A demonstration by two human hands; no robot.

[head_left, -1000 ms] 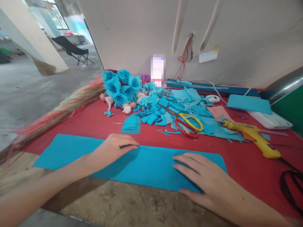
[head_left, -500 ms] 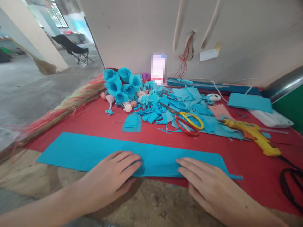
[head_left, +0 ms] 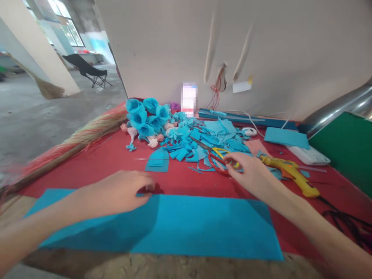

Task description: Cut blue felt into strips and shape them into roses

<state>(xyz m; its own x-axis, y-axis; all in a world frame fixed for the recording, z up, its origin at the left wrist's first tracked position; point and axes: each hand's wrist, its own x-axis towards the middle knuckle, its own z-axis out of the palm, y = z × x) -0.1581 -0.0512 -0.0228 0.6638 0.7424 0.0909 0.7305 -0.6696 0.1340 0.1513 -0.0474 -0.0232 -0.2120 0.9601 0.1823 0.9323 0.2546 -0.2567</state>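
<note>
A long blue crepe paper sheet [head_left: 197,228] lies flat along the front edge of the red tabletop. Hovering over its back edge, my left hand [head_left: 124,190] is loosely curled, with a gap between thumb and fingers and nothing visible in it; its fingertips are blurred. My right hand [head_left: 247,168] has its fingers bent around the handles of the scissors [head_left: 213,152], which have one red and one yellow loop. The fingers partly hide those loops. The scissors' blades still rest on a pile of blue paper scraps [head_left: 186,145].
Blue paper flowers [head_left: 145,118] stand at the back left beside a lit phone [head_left: 188,99]. A yellow glue gun [head_left: 299,176] lies at right, its black cord trailing. An arched blue piece [head_left: 157,161] sits before the scraps. A broom [head_left: 78,139] borders the left edge.
Both hands have left the sheet's front edge. My right hand moved away from me onto the scissors; my left rose toward the back edge. The sheet looks broader and the view has tilted up.
</note>
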